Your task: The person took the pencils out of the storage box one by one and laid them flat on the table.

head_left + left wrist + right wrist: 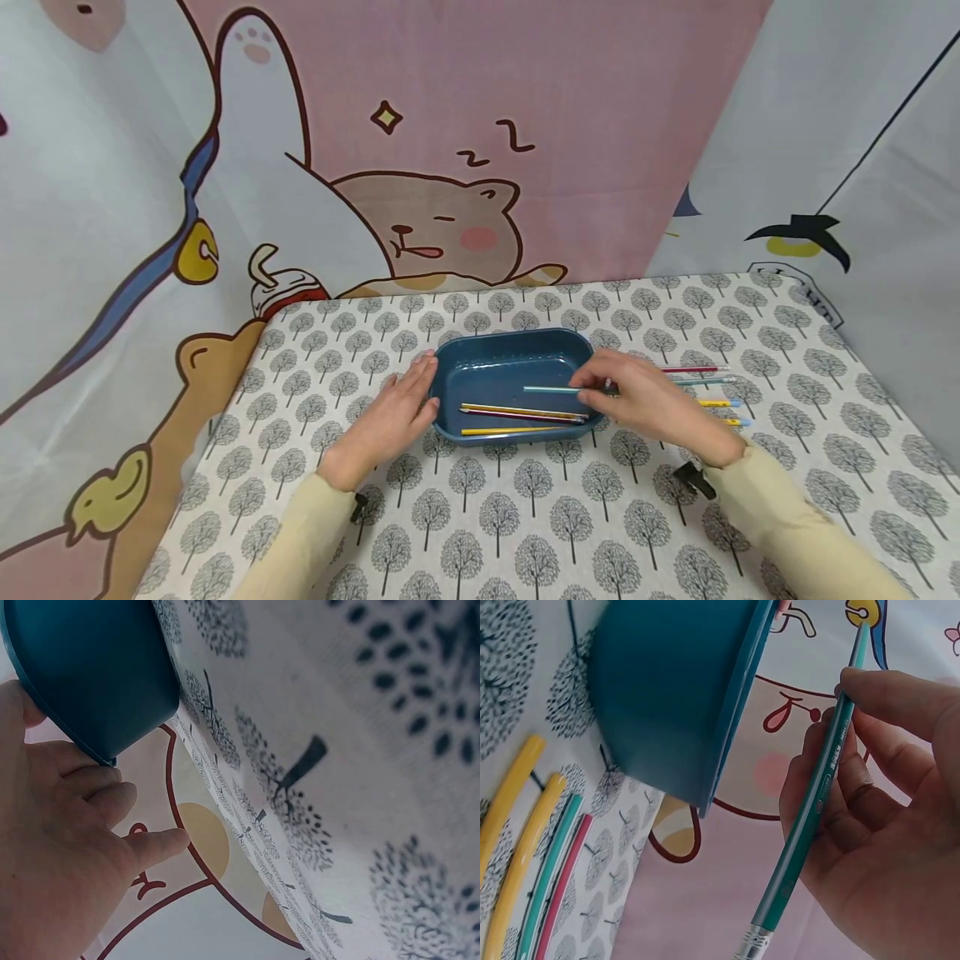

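A dark blue rectangular box (480, 343) stands on the table, with several pencils (517, 431), yellow and dark red, lying inside along its near side. My left hand (393, 417) rests against the box's left end, fingers touching the rim (75, 746). Over the box's right end, my right hand (637, 396) pinches a green pencil (806, 802) between thumb and fingers. Its light teal end (547, 389) points left over the box, while the metal ferrule end (754, 941) sticks out past the palm in the right wrist view.
Right of the box, on the tree-print tablecloth (495, 512), lie a red pencil (697, 368), a teal pencil (705, 381) and two yellow pencils (720, 403) with blue ends. A cartoon-printed curtain (600, 150) hangs behind and at the sides.
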Motion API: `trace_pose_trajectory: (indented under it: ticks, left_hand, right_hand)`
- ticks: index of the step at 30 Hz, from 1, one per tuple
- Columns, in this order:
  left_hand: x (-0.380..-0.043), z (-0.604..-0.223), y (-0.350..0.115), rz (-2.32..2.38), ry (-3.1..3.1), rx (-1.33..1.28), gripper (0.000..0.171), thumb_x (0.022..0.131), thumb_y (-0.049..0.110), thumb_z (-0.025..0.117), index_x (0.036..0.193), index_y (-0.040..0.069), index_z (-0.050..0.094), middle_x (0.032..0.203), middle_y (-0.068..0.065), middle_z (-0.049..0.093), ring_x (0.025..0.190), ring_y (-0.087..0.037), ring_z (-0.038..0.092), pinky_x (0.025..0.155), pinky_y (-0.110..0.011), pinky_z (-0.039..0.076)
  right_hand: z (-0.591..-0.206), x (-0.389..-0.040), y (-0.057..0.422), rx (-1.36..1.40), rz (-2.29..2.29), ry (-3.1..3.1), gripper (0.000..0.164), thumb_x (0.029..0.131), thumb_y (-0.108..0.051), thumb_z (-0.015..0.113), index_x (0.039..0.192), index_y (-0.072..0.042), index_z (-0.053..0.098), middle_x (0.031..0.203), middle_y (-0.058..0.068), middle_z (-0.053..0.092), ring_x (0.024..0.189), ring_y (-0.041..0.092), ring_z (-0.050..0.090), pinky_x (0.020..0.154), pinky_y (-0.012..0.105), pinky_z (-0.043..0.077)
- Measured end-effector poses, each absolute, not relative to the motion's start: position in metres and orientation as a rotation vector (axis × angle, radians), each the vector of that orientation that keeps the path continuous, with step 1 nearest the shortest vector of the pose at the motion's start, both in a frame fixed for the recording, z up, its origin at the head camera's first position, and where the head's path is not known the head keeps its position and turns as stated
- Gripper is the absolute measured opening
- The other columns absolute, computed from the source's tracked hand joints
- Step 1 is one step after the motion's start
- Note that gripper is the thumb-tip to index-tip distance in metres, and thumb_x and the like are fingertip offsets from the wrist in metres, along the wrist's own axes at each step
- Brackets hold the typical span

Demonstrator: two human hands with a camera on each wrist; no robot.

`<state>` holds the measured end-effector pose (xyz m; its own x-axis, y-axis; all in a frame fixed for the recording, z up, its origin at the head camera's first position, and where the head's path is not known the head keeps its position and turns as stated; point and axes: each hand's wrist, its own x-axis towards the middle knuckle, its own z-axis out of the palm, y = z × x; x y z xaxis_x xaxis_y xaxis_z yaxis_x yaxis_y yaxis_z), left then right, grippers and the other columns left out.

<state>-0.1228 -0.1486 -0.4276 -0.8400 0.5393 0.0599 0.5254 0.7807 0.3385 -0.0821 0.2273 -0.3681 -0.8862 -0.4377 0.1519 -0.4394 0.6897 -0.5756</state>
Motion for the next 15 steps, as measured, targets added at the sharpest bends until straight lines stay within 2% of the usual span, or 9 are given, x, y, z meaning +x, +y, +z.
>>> trace_pose_trajectory:
  ticks: [4,11,15]
  left_hand:
    - [-0.123,-0.428,-0.148,0.545,2.927,0.875,0.063,0.110,0.029,0.048,0.163,0.002,0.026,0.171,-0.011,0.020,0.156,-0.032,0.024,0.120,-0.065,0.027]
    - [-0.123,-0.428,-0.148,0.564,2.921,0.877,0.063,0.109,0.028,0.048,0.162,0.001,0.026,0.171,-0.012,0.020,0.155,-0.033,0.025,0.119,-0.065,0.027]
    - [-0.123,-0.428,-0.148,0.566,2.923,0.879,0.063,0.109,0.028,0.048,0.162,0.001,0.027,0.170,-0.014,0.021,0.155,-0.033,0.025,0.119,-0.066,0.027]
  right_hand:
    - [-0.370,-0.080,0.234,0.734,0.977,-2.883,0.014,0.095,-0.012,0.075,0.108,-0.016,0.077,0.094,-0.015,0.062,0.080,0.005,0.057,0.070,0.030,0.052]
    - [-0.370,-0.074,0.245,0.681,0.999,-2.891,0.013,0.096,-0.014,0.075,0.105,-0.023,0.075,0.094,-0.015,0.061,0.082,0.004,0.058,0.069,0.026,0.051]
    - [-0.370,-0.071,0.250,0.674,0.987,-2.888,0.013,0.095,-0.013,0.075,0.105,-0.022,0.075,0.096,-0.014,0.062,0.083,0.004,0.058,0.069,0.025,0.052]
